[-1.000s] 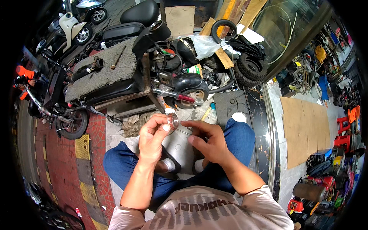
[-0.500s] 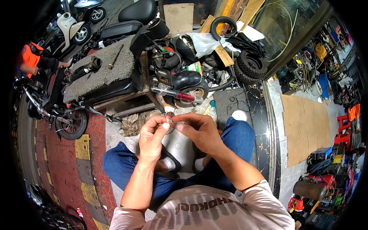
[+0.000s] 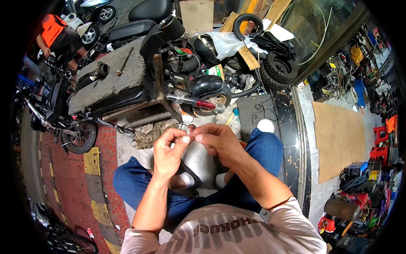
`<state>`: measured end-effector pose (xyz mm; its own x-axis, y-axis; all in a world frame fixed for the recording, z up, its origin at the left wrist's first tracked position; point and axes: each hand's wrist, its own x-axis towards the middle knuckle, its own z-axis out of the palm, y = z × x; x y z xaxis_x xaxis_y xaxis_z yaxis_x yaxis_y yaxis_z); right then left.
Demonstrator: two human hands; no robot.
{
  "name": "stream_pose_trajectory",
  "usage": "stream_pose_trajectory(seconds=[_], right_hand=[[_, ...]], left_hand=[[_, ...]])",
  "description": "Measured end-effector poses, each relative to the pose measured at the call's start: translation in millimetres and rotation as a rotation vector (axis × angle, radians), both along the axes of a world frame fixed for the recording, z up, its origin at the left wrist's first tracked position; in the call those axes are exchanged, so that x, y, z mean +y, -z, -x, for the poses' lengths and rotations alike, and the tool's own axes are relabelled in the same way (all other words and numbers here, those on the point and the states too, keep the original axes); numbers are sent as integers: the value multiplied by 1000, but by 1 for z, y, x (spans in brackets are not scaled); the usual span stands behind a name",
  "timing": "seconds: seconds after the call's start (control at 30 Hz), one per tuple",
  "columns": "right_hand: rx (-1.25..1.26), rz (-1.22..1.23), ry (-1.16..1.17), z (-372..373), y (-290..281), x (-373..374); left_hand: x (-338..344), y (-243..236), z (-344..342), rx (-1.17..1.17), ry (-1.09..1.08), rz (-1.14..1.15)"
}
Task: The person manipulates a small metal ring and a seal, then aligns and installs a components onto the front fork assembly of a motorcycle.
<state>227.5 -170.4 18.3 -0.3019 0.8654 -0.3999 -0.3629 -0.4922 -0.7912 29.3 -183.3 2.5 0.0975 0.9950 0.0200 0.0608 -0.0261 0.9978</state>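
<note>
Between my hands, in front of my knees, is a small reddish-brown ring-shaped part (image 3: 190, 132) with pale marks along it; its exact kind is too small to tell. My left hand (image 3: 167, 146) pinches its left side between thumb and forefinger. From the other side, the bent fingers and thumb of my right hand (image 3: 220, 142) close on its right edge. A grey cloth (image 3: 154, 134) lies on the ground just beyond my left hand. Past my fingertips, a red and silver shock absorber (image 3: 196, 102) leans among scooter parts.
A low bench (image 3: 139, 111) with a grey mat stands ahead on the left, carrying a pipe and a rod. Tyres (image 3: 277, 72) are stacked ahead right. A white round lid (image 3: 265, 125) sits by my right knee. A person in an orange vest (image 3: 53, 29) is far left.
My right fingers have drawn in closer around the ring-shaped part, which has turned slightly. The person in the orange vest has moved up and right in view.
</note>
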Motion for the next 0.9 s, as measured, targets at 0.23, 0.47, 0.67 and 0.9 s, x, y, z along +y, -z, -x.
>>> stream_pose_trajectory(seconds=[0.23,0.47,0.67,0.9], right_hand=[[-520,-457,-96,-5,-5,-1],[-1056,-788,6,-2,-15,2],[-1156,-882,66,0,-5,7],[-1190,-953,112,5,-3,12]], left_hand=[[8,21,-11,-546,-9,312],[11,24,-33,-635,-95,392],[12,30,-35,-619,-100,402],[16,29,-35,-649,-112,415]])
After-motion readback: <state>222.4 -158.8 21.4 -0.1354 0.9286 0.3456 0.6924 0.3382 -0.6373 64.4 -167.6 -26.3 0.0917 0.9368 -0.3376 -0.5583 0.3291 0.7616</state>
